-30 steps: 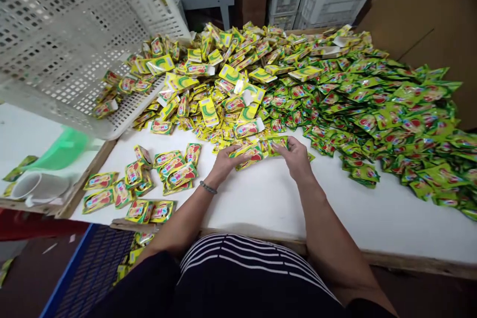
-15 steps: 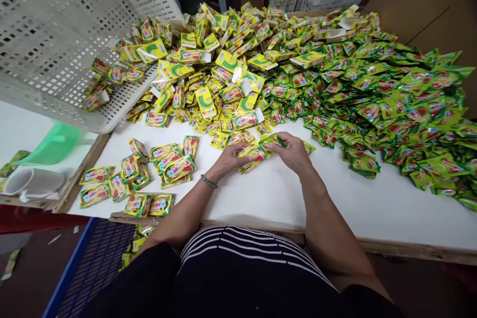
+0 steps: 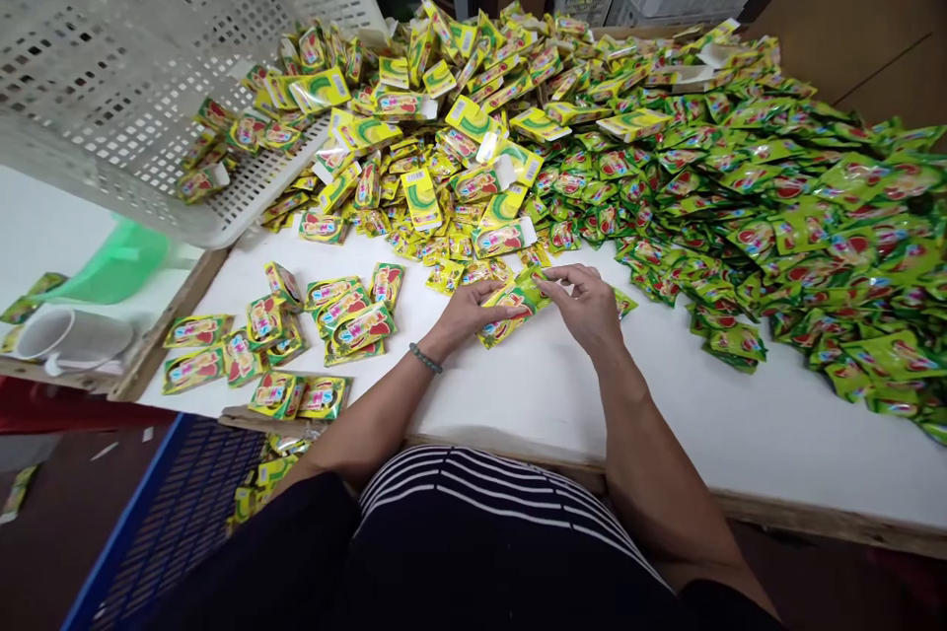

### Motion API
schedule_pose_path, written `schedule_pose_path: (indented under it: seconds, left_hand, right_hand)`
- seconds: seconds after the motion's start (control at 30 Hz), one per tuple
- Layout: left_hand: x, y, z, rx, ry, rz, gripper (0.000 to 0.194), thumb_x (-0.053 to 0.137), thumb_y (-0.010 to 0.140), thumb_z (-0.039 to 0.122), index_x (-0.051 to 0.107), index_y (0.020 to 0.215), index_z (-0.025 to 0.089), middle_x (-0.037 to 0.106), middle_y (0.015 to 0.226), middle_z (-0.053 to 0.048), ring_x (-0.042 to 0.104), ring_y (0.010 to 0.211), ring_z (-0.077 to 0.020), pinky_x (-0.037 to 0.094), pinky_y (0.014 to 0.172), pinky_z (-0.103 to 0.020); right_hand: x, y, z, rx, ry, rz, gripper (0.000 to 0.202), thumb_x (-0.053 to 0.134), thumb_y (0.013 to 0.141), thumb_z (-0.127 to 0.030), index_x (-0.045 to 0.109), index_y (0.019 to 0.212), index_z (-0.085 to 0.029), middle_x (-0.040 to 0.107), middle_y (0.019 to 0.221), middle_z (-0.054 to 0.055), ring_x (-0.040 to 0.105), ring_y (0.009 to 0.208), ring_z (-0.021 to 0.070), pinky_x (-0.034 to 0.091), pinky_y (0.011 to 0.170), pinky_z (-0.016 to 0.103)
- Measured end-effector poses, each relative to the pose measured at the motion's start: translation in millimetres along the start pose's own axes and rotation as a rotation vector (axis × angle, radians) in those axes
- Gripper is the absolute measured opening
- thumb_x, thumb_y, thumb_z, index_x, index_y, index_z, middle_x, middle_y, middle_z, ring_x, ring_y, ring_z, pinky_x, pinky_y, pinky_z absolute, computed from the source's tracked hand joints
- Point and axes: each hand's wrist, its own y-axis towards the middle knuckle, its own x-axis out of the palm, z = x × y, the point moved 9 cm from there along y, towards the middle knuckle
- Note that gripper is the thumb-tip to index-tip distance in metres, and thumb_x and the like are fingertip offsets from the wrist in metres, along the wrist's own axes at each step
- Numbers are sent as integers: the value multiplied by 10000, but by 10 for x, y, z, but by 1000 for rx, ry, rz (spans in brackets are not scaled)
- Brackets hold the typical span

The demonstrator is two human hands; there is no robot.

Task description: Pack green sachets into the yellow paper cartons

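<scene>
My left hand (image 3: 468, 317) is closed around a small yellow and green carton (image 3: 504, 323) with a red fruit print, held just above the white table. The fingers of my right hand (image 3: 590, 309) pinch a shiny green packet (image 3: 531, 290) at the carton's right end. How much of the packet is inside the carton I cannot tell. Another green packet (image 3: 625, 302) lies beside my right hand, partly hidden by it. Beyond my hands are small yellow packets (image 3: 486, 270) and a heap of yellow cartons (image 3: 422, 198). To the right spreads a large pile of green packets (image 3: 784, 217).
Several filled-looking cartons (image 3: 359, 327) lie at the left of the table (image 3: 503, 404). A tilted white perforated crate (image 3: 211, 235) stands behind them. At far left are a white mug (image 3: 93, 340) and a green scoop-like piece (image 3: 122, 266). Below is a blue crate (image 3: 174, 503).
The view has shifted slightly, so the piles appear a little further right. My right hand's fingers have come nearer the carton, and less of the green packet shows between my hands.
</scene>
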Motion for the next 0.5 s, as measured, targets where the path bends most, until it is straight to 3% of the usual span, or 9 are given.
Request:
schedule_pose_path:
  seconds: [0.1, 0.23, 0.5]
  left_hand:
    - [-20, 13, -26, 9, -11, 39, 461, 867, 549, 361, 720, 923, 135, 718, 864, -36, 627, 721, -131, 467, 696, -255]
    - [-56, 9, -68, -20, -92, 71, 497, 876, 525, 375, 716, 927, 132, 725, 866, -37, 638, 721, -136, 477, 710, -267]
    - [-66, -23, -44, -2, -72, 28, 543, 891, 489, 345, 731, 957, 121, 735, 937, -59, 655, 789, -162, 486, 775, -287]
  right_hand:
    - [2, -13, -48, -42, -29, 66, 309, 639, 762, -549, 704, 747, -247, 698, 903, 79, 535, 977, 259, 437, 730, 367]
    - [-31, -18, 35, 20, -46, 126, 339, 671, 729, -573, 690, 719, -235, 679, 985, 86, 523, 995, 261, 433, 761, 379]
    - [51, -49, -33, -90, -89, 81, 329, 694, 719, -562, 698, 697, -234, 669, 1049, 72, 497, 1093, 264, 391, 955, 441]
